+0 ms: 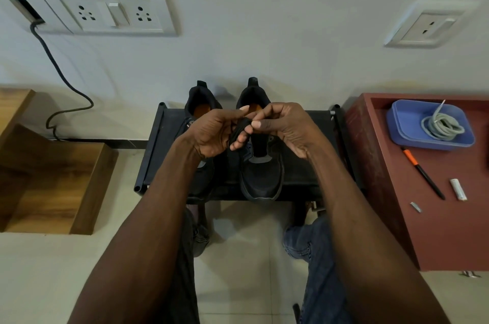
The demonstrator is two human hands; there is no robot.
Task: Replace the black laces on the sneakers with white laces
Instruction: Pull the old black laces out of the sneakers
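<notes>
Nearest the viewer, two knees in blue jeans (315,247) over a pale tiled floor; both forearms reach forward above them. Beyond — a low black rack (156,154) carrying two black sneakers, the right sneaker (262,178) with its tongue bare, the left sneaker (203,101) largely hidden behind the wrist. Above the shoes, the left hand (211,133) curls round a bundled black lace (239,129); the right hand (280,125) pinches the same bundle between thumb and fingers. To the right, a red-brown table (397,165) bears an orange-and-black pen (423,174) and, farther back, a blue tray (402,122) holding coiled white laces (442,125). Left — a wooden step (53,186); on the far wall, a socket panel (111,12) with a black cable (57,64).
</notes>
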